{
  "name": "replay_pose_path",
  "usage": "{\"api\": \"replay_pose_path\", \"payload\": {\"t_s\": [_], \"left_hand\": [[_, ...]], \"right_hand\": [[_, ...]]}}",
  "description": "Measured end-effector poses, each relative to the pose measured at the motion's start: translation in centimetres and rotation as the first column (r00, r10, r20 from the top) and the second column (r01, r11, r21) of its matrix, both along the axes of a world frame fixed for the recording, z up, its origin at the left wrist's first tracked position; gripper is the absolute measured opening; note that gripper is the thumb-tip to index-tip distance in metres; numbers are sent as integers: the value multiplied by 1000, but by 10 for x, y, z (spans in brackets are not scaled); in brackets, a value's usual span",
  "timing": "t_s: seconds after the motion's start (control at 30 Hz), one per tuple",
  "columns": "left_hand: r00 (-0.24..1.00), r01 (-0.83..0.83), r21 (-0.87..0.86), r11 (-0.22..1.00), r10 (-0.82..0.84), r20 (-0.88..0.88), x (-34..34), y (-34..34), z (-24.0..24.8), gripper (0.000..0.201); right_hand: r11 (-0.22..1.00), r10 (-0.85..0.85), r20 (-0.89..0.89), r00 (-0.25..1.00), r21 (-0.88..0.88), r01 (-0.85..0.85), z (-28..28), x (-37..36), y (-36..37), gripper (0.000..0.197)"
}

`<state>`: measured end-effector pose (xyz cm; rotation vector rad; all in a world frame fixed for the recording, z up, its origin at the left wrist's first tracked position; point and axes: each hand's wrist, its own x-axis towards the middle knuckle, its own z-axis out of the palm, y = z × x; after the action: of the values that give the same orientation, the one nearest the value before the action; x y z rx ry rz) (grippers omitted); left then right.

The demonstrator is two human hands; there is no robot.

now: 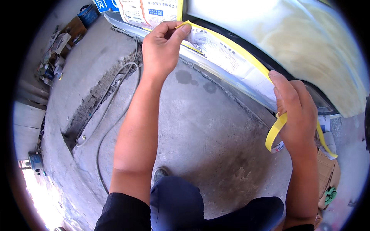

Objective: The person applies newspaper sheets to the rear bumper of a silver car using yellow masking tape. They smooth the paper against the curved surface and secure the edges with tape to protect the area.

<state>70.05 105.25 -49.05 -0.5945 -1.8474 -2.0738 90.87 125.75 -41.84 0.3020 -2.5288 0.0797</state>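
A sheet of printed newspaper (pixel 221 54) lies along the lower front of a car, with a strip of yellow masking tape (pixel 248 56) on its upper edge. My left hand (pixel 163 44) pinches the paper's taped corner between thumb and fingers. At the other end, my right hand (pixel 296 109) has a fingertip on the strip. Its fingers curl around a roll of yellow masking tape (pixel 273 134), which hangs partly below the palm. A dark gap runs between the strip and the pale, patchy body panel (pixel 293 38) above.
More newspaper (pixel 162 11) and a blue plate (pixel 107 5) are at the upper left of the car. A grey hose (pixel 135 90) loops over the concrete floor. At right lie cardboard (pixel 325 169) and a green cloth (pixel 330 195). A blue bucket (pixel 88 15) stands far left.
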Motion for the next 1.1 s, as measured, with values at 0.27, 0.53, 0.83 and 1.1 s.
{"api": "replay_pose_path", "payload": {"t_s": [0.27, 0.53, 0.83, 1.1], "left_hand": [[924, -382, 48, 923, 383, -5, 9, 41, -10, 22], [883, -459, 237, 856, 410, 230, 14, 71, -10, 30], [877, -480, 301, 824, 446, 178, 14, 84, -19, 14], [774, -613, 155, 775, 628, -81, 7, 95, -27, 26]], "right_hand": [[969, -218, 61, 974, 136, 208, 8, -14, -1, 45], [950, -252, 100, 963, 218, 226, -3, -14, 0, 58], [909, -323, 96, 941, 308, 281, -3, -18, -4, 40], [891, -309, 22, 951, 355, 282, -9, -19, -8, 34]]}}
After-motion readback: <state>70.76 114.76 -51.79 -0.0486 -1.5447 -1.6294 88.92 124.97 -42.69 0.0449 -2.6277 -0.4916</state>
